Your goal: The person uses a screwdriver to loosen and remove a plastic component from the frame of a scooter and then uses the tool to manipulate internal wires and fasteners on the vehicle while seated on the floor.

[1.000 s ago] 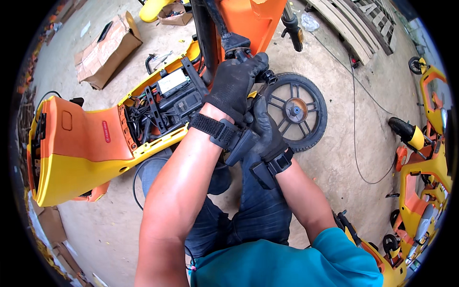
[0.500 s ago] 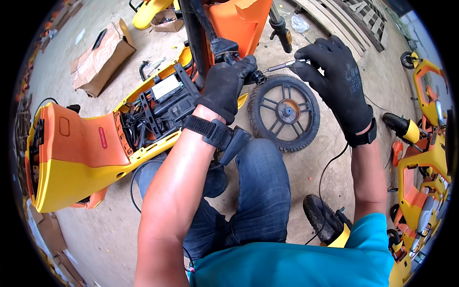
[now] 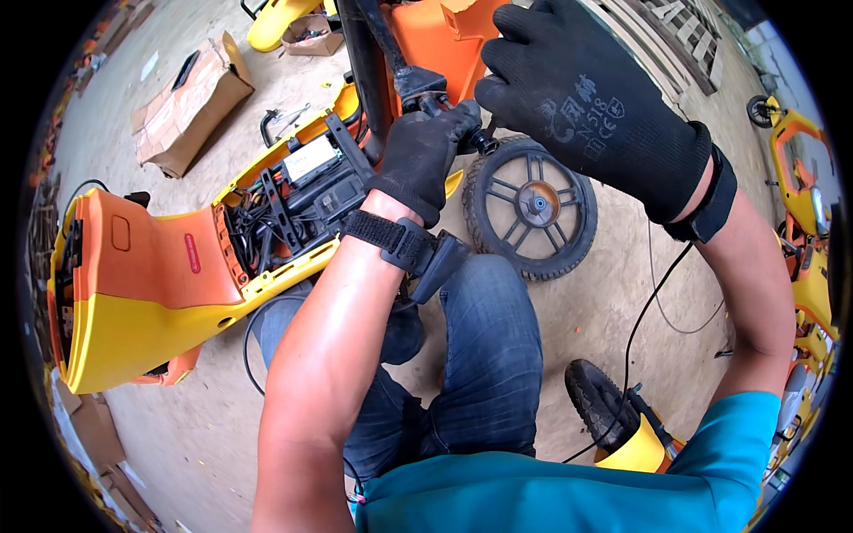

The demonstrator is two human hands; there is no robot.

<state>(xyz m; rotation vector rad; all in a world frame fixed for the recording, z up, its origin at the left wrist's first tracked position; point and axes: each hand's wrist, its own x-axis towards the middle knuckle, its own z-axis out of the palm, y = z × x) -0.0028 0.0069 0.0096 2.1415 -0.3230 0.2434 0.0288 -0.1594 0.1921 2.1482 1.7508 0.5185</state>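
Black work gloves cover both hands. My left hand [image 3: 422, 153] is closed around the lower end of a dark fork leg with a coiled black spring [image 3: 482, 142], just below a black joint [image 3: 418, 84]. Higher and closer to me, my right hand [image 3: 586, 98] has its fingers curled in, back of the glove toward me. Whatever it grips is hidden behind the hand. Flat on the floor below the hands lies a black spoked wheel [image 3: 530, 209] with a tyre. To the left rests the yellow and orange scooter body [image 3: 151, 284], its bay of wires and boxes [image 3: 306, 186] uncovered.
A cardboard box [image 3: 194, 107] stands far left, and a smaller box [image 3: 311, 37] at the back. Wooden pallets [image 3: 684, 35] lie back right. Yellow scooters [image 3: 804, 178] line the right side. Another tyre [image 3: 597, 404] is near my right knee; a black cable [image 3: 635, 329] hangs from my right wrist.
My right hand has come left, up and closer to me, turning its back toward me. The slim metal tool it held is now out of sight. My left hand stays on the fork leg.
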